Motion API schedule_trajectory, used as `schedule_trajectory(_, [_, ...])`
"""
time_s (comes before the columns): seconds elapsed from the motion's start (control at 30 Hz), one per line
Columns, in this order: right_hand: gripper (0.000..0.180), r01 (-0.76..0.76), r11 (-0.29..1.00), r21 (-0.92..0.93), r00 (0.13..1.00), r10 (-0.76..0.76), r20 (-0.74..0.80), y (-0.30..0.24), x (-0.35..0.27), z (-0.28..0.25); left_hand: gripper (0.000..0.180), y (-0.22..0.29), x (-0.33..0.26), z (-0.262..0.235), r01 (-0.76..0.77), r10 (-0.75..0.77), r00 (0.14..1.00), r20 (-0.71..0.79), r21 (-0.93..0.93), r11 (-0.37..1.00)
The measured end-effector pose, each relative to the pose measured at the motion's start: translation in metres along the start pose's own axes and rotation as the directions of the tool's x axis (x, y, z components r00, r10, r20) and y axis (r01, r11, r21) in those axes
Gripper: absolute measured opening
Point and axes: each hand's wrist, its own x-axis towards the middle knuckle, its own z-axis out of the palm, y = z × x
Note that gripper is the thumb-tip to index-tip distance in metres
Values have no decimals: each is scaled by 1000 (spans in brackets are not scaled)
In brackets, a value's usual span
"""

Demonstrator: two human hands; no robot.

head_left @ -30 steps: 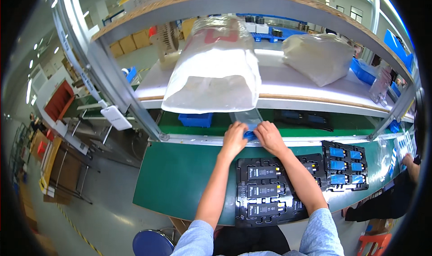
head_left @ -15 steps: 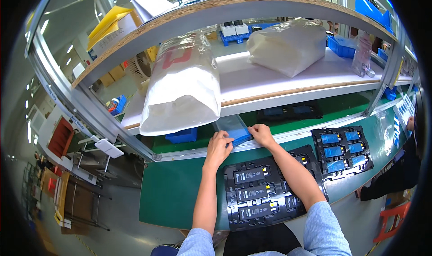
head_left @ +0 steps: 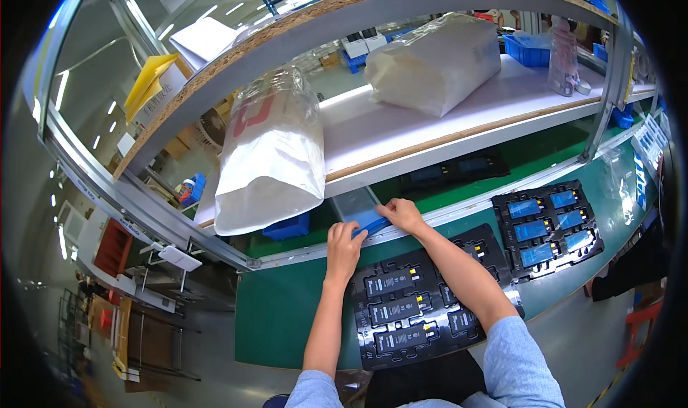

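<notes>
Both hands are at a stack of clear film sheets with a blue near end [head_left: 374, 226], lying at the metal rail under the shelf. My left hand [head_left: 344, 250] has its fingers curled at the stack's near left corner, thumb against the blue edge. My right hand [head_left: 403, 216] pinches the right side of the blue end. Under my right forearm lies a black plastic tray [head_left: 364, 311] holding several black batteries [head_left: 395, 310] with yellow tabs. The forearm hides part of that tray. To its right, a second black tray [head_left: 548, 261] carries several batteries covered in blue film [head_left: 532, 230].
Above the hands, a shelf [head_left: 401, 139] bears two large white plastic bags [head_left: 271, 157]. A blue bin [head_left: 287, 226] sits below it, left of the film. Another dark tray [head_left: 459, 170] lies behind the rail. At far right, a person's dark-clothed leg [head_left: 627, 272] is beside the green table [head_left: 279, 315].
The view has shifted slightly. My hands stay on the film stack, and its blue near end now appears bent up between my fingers. The trays have not moved on the table.
</notes>
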Motion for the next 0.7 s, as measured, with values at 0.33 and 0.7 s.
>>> schedule_trajectory(0.33, [33, 64, 992, -106, 992, -75, -102, -18, -7, -8, 22, 3, 4, 10, -29, 17, 994, 105, 112, 993])
schedule_trajectory(0.7, [32, 27, 1000, 13, 999, -26, -41, -6, 3, -4, 15, 7, 6, 3, -119, 110, 991, 73, 135, 984])
